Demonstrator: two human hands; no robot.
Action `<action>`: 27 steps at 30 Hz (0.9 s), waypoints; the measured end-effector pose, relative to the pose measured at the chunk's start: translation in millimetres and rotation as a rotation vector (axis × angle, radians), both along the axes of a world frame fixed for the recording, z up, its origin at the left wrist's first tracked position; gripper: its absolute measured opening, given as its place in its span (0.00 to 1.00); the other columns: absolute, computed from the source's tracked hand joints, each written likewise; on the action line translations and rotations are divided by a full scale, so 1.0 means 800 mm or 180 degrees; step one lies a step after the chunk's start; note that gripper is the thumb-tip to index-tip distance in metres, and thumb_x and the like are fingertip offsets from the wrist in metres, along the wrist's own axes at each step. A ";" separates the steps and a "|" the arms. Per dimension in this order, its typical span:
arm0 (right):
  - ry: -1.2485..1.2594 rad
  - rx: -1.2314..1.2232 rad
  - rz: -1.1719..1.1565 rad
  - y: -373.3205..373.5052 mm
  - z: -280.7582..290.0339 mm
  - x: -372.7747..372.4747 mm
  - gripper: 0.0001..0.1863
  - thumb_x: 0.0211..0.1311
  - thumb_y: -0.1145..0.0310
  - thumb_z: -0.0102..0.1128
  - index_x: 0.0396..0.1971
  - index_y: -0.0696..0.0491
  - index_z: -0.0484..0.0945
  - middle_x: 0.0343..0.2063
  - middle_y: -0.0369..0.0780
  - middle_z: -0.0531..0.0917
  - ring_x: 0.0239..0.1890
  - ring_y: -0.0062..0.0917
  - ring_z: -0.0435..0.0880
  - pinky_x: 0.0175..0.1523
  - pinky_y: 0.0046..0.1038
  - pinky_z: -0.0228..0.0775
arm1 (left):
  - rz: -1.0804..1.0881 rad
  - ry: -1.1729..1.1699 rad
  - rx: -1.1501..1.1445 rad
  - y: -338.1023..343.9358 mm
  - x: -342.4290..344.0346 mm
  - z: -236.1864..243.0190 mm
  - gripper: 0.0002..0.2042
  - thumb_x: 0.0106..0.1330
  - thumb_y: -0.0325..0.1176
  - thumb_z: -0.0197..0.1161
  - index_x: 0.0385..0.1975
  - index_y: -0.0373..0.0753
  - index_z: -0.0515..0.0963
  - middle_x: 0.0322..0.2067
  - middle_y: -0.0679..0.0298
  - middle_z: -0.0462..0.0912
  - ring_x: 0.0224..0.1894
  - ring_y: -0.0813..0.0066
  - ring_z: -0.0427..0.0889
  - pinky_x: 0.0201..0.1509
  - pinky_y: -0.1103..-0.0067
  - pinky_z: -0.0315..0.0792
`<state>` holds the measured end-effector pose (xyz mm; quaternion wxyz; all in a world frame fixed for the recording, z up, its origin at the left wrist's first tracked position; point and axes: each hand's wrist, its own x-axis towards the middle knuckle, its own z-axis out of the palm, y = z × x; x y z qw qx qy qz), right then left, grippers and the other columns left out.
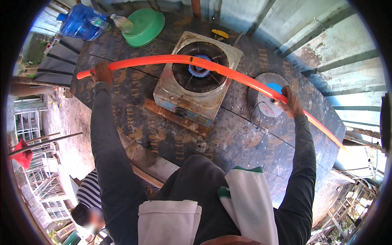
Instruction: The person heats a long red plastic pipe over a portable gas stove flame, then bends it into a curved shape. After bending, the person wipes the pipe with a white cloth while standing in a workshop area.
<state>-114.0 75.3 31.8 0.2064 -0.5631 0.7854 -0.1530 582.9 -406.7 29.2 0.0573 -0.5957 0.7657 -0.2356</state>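
Note:
A long orange plastic pipe spans the view from left to right, bowed upward in the middle. My left hand is closed round it near its left end. Farther along, my right hand grips it, and the pipe's right end runs on past that hand. Its middle crosses above a gas stove, whose burner shows a blue ring of what looks like flame. Small dark spots or holes mark the pipe near the burner. Whether pipe and stove touch, I cannot tell.
Below the pipe near my right hand lies a grey disc with a loop of wire. A green basin, a small bottle and a blue water jug are far left. A yellow-handled object lies behind the stove. A person is lower left.

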 end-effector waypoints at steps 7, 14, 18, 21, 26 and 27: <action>0.0047 0.0061 -0.0734 0.001 -0.019 -0.023 0.27 0.60 0.53 0.79 0.52 0.51 0.79 0.48 0.46 0.87 0.49 0.46 0.88 0.52 0.42 0.80 | -0.0497 0.0394 -0.0219 -0.001 -0.031 0.005 0.14 0.67 0.33 0.65 0.52 0.48 0.81 0.51 0.62 0.84 0.61 0.54 0.80 0.65 0.44 0.71; 0.0439 -0.0159 0.0181 0.028 0.009 0.001 0.28 0.56 0.59 0.82 0.52 0.51 0.78 0.48 0.45 0.86 0.52 0.44 0.86 0.51 0.42 0.79 | -0.0989 0.0635 -0.0524 -0.047 -0.032 0.022 0.14 0.65 0.33 0.67 0.50 0.44 0.82 0.47 0.56 0.86 0.56 0.48 0.83 0.63 0.56 0.75; 0.0645 -0.0495 -0.0144 0.009 -0.008 -0.021 0.25 0.51 0.65 0.84 0.45 0.52 0.77 0.43 0.43 0.83 0.48 0.44 0.86 0.49 0.44 0.77 | -0.0605 0.1058 -0.0342 -0.049 -0.052 0.017 0.16 0.65 0.36 0.68 0.52 0.47 0.82 0.51 0.57 0.85 0.59 0.49 0.81 0.65 0.48 0.74; 0.0333 -0.0515 -0.0037 0.001 0.007 -0.012 0.23 0.54 0.60 0.82 0.46 0.51 0.81 0.43 0.43 0.85 0.47 0.43 0.87 0.49 0.44 0.77 | 0.0238 0.0788 -0.0196 -0.020 -0.077 0.029 0.18 0.67 0.43 0.72 0.55 0.53 0.80 0.58 0.66 0.83 0.70 0.56 0.75 0.68 0.33 0.67; 0.0173 -0.0197 0.0051 -0.019 0.015 0.012 0.25 0.62 0.49 0.76 0.53 0.49 0.85 0.41 0.43 0.89 0.47 0.41 0.89 0.50 0.43 0.77 | 0.0254 0.0580 -0.0198 -0.014 -0.029 0.016 0.18 0.67 0.42 0.68 0.57 0.57 0.79 0.58 0.66 0.82 0.70 0.59 0.76 0.63 0.26 0.67; 0.0044 0.0065 0.0045 -0.021 0.020 0.015 0.25 0.64 0.48 0.74 0.52 0.49 0.85 0.41 0.44 0.89 0.46 0.41 0.89 0.50 0.43 0.77 | 0.0277 0.0574 -0.0137 -0.010 -0.024 0.014 0.19 0.67 0.44 0.69 0.58 0.57 0.79 0.59 0.66 0.82 0.70 0.59 0.76 0.63 0.26 0.66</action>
